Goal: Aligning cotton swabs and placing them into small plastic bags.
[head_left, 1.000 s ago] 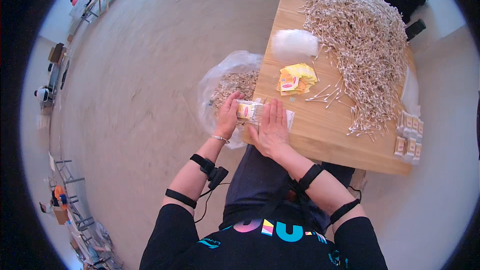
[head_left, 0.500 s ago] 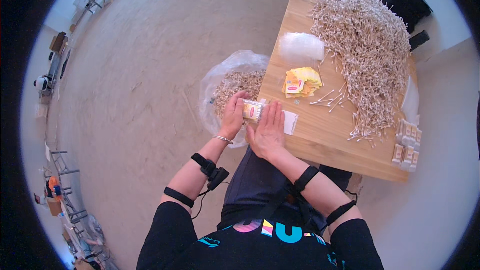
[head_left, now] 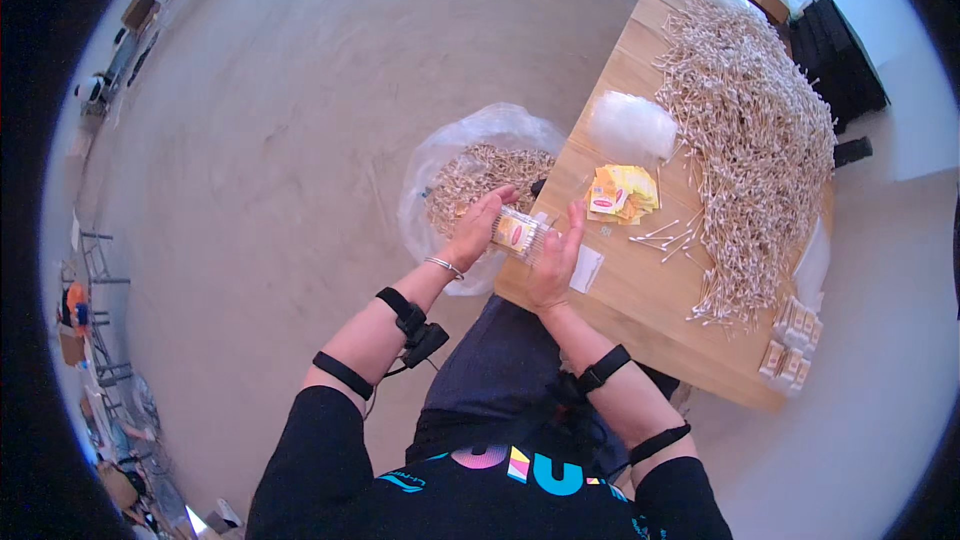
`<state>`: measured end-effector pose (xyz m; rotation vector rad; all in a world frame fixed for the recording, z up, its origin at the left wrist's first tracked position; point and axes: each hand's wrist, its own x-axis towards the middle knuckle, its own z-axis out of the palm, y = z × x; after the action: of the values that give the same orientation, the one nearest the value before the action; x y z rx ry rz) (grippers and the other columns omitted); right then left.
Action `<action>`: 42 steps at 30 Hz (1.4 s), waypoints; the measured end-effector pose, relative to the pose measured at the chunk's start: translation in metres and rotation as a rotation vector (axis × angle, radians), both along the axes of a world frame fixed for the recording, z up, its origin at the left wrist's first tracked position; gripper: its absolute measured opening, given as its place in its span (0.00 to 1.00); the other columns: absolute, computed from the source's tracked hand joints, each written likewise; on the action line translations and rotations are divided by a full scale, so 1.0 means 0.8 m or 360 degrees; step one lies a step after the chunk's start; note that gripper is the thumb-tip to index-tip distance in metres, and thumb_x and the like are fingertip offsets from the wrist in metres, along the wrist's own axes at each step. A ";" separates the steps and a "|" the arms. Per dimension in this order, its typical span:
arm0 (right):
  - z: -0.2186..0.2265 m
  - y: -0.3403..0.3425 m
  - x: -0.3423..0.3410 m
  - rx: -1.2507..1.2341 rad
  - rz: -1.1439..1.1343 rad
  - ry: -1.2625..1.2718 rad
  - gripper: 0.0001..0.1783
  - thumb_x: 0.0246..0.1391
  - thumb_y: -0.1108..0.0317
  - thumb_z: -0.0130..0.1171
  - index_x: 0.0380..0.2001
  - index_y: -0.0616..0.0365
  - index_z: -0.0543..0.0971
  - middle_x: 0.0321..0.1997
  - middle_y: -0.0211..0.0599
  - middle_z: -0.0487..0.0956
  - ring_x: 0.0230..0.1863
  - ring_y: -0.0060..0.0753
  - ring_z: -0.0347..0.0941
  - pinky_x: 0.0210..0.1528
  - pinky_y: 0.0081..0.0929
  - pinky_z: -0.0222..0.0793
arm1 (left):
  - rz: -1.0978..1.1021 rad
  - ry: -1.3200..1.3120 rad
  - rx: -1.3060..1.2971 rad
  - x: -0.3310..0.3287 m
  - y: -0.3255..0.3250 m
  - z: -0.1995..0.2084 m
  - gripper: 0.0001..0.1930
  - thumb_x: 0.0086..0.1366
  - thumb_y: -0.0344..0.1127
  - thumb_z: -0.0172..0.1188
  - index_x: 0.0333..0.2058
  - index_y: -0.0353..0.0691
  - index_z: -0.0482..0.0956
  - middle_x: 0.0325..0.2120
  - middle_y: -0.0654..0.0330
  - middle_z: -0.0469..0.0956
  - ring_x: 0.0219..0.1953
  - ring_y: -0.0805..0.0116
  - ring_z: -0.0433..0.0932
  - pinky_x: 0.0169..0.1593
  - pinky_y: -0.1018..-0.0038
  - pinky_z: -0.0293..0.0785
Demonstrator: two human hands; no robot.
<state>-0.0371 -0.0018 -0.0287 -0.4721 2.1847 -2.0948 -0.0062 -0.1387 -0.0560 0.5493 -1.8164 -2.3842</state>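
Observation:
A clear packet of cotton swabs (head_left: 517,232) with a yellow printed card inside lies in my left hand (head_left: 474,232), just off the table's near left corner. The fingers of that hand close along its left side. At the packet's right end is my right hand (head_left: 553,265), held upright with fingers stretched out and palm turned to the swabs; whether it touches them I cannot tell. Beside the right hand, a small white card (head_left: 587,268) lies on the table. Further in sit a heap of yellow cards (head_left: 622,193) and a stack of clear plastic bags (head_left: 632,127).
A large heap of loose cotton swabs (head_left: 750,130) covers the wooden table's (head_left: 640,315) right side, with several stray ones near the cards. Filled packets (head_left: 790,345) stand at the near right corner. Left of the table, a big clear bag (head_left: 420,175) holds more swabs. Black crates (head_left: 835,55) stand behind.
My right hand has turned from lying flat against the packet to standing upright at its end. The packet has tilted and shows more of its face. The whole view has shifted.

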 end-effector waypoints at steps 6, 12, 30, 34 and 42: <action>-0.007 -0.032 0.007 -0.0133 -0.0006 -0.0063 0.32 0.57 0.59 0.40 0.59 0.72 0.54 0.69 0.57 0.46 0.71 0.48 0.39 0.69 0.36 0.33 | -0.0096 -0.0032 0.0137 -0.002 0.001 0.006 0.25 0.72 0.46 0.35 0.58 0.32 0.60 0.53 0.51 0.68 0.57 0.65 0.66 0.60 0.73 0.60; -0.011 -0.040 0.007 0.0028 -0.0019 0.0056 0.27 0.55 0.66 0.40 0.56 0.70 0.60 0.67 0.54 0.53 0.70 0.45 0.46 0.69 0.35 0.38 | -0.0149 0.0034 0.0011 0.000 -0.003 -0.009 0.26 0.71 0.48 0.37 0.58 0.32 0.60 0.54 0.49 0.67 0.58 0.63 0.64 0.61 0.73 0.59; -0.017 -0.030 -0.003 0.0295 0.0159 0.0100 0.22 0.55 0.74 0.41 0.55 0.63 0.64 0.61 0.51 0.63 0.67 0.52 0.51 0.67 0.41 0.45 | 0.0703 -0.0458 0.0210 0.034 0.056 0.003 0.14 0.59 0.43 0.63 0.26 0.37 0.77 0.22 0.67 0.74 0.23 0.81 0.68 0.27 0.81 0.65; -0.013 -0.028 -0.002 0.0428 0.0319 0.0131 0.22 0.59 0.67 0.40 0.55 0.64 0.64 0.61 0.50 0.64 0.67 0.52 0.49 0.67 0.44 0.41 | 0.0867 -0.0378 0.0398 0.028 0.071 0.004 0.13 0.59 0.39 0.63 0.32 0.32 0.79 0.27 0.65 0.78 0.27 0.80 0.73 0.30 0.80 0.69; -0.007 -0.030 -0.003 0.0472 0.0357 0.0106 0.22 0.60 0.65 0.40 0.54 0.66 0.64 0.53 0.50 0.72 0.66 0.51 0.50 0.67 0.44 0.37 | 0.0750 -0.0454 0.0299 0.020 0.065 0.009 0.12 0.59 0.36 0.62 0.37 0.33 0.77 0.30 0.63 0.79 0.29 0.78 0.75 0.32 0.78 0.72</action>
<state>-0.0397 -0.0259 -0.0343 -0.7259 2.3018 -1.6326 0.0096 -0.0870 -0.0491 1.2376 -1.3473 -2.2349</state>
